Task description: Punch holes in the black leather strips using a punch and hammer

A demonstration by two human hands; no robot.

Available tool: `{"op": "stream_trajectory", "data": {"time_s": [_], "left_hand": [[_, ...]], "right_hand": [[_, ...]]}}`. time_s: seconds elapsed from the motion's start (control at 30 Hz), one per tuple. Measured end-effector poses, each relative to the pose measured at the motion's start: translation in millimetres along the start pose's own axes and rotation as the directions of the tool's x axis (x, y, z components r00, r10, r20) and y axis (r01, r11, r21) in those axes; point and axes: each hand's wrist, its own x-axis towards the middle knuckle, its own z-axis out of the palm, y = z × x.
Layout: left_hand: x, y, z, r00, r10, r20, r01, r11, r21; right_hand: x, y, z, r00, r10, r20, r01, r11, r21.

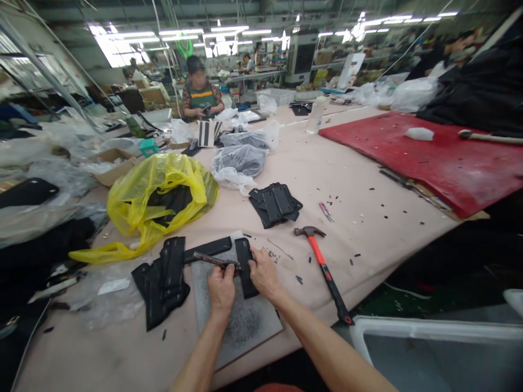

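My left hand (222,289) pinches a slim, dark metal rod-like tool (209,259); its exact kind is unclear. The tool lies nearly level, one end against a black strip-shaped piece (247,280). Along that piece's right edge, my right hand (265,273) grips with thumb and fingers. Both are over a worn grey board (241,332). Across the board's far edge lies another black strip (214,248). A pile of black pieces (165,286) is left of the board. To the right rests a claw hammer (322,264) with a red and black handle.
Beyond the board sit a second black stack (275,204) and a yellow plastic bag (163,185) holding black material. A small pink-handled tool (326,211) and black scraps dot the table. A red sheet (429,158) covers the right side. A white bin (433,329) stands below right; a person (200,95) sits opposite.
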Motion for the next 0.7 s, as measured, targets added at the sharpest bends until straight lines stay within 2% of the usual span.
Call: {"op": "stream_trajectory", "data": {"time_s": [0.13, 0.3, 0.5, 0.7], "left_hand": [[-13.0, 1.3, -9.2, 1.0, -0.007, 0.016, 0.006, 1.0, 0.023], [-15.3, 3.5, -16.4, 0.994, 0.105, -0.023, -0.099, 0.977, 0.188], [8.7, 12.8, -5.7, 0.986, 0.157, 0.047, -0.163, 0.967, 0.197], [21.4, 10.9, 0.7, 0.947, 0.268, 0.178, -0.303, 0.929, 0.212]], "right_hand": [[-25.4, 1.8, -9.3, 0.999, -0.046, 0.02, 0.046, 0.999, -0.026], [-59.3, 0.8, -12.1, 0.999, -0.049, -0.019, 0.046, 0.991, -0.126], [-58.5, -6.3, -13.3, 0.996, -0.084, 0.036, 0.09, 0.975, -0.201], [-59.2, -14.9, -11.4, 0.998, -0.021, 0.051, 0.033, 0.969, -0.243]]}}
